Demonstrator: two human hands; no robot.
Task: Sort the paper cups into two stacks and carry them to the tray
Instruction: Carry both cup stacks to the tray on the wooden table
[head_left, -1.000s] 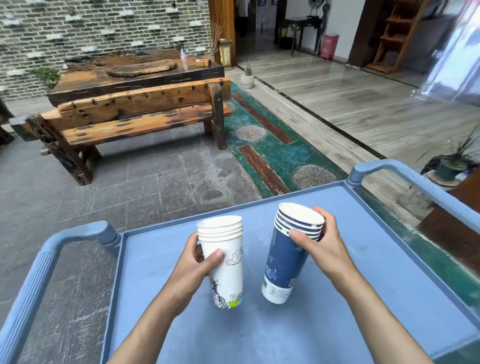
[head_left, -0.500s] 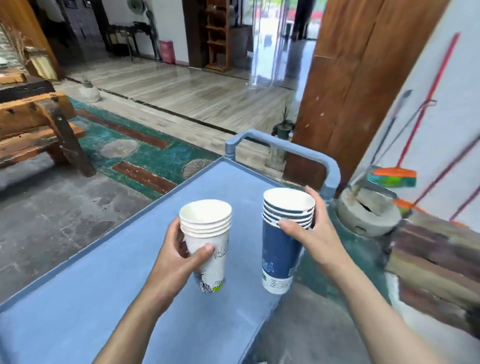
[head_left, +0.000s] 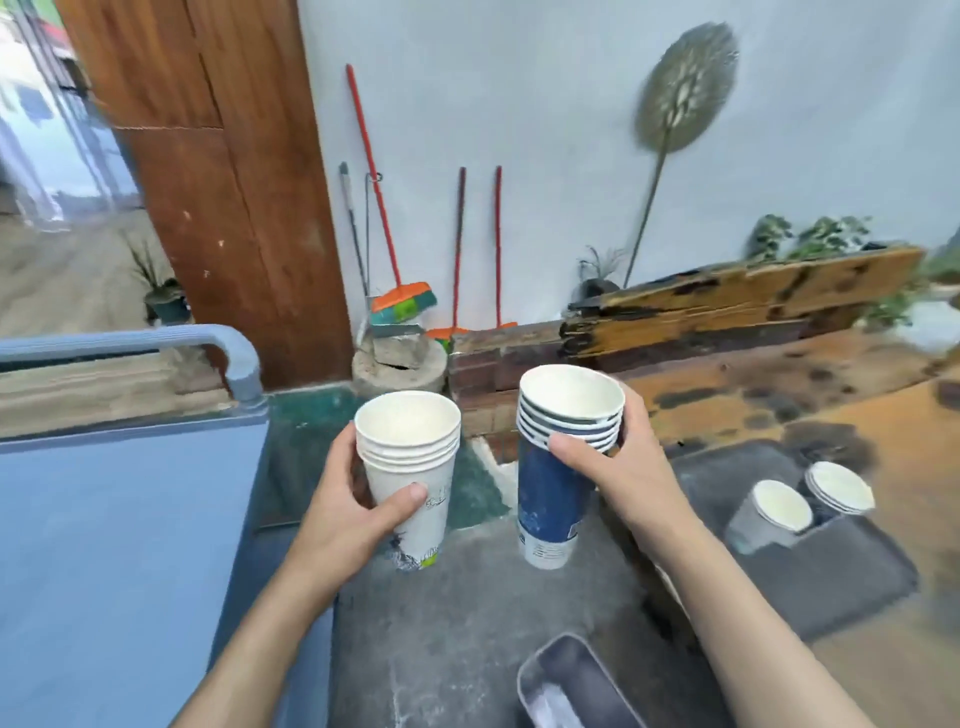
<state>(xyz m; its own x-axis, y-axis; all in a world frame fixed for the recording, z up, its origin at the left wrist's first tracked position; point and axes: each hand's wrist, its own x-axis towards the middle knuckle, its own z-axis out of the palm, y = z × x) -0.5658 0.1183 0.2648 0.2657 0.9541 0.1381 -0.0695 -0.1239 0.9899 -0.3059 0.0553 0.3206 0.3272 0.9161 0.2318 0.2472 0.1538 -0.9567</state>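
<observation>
Brooms lean on the far wall. My left hand (head_left: 358, 514) wraps the white stack (head_left: 410, 467), my right hand (head_left: 618, 467) the blue stack (head_left: 561, 467), both aloft; light, crushable paper, so I'd grip just under the rims.

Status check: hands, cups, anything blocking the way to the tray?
Left hand grips white stack. Right hand grips blue stack. Both airborne, upright. Dark tray right, two cup stacks already there; path open.

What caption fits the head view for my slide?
Left hand holds a white paper cup stack, right hand a blue paper cup stack, near a dark tray already holding cups.
</observation>
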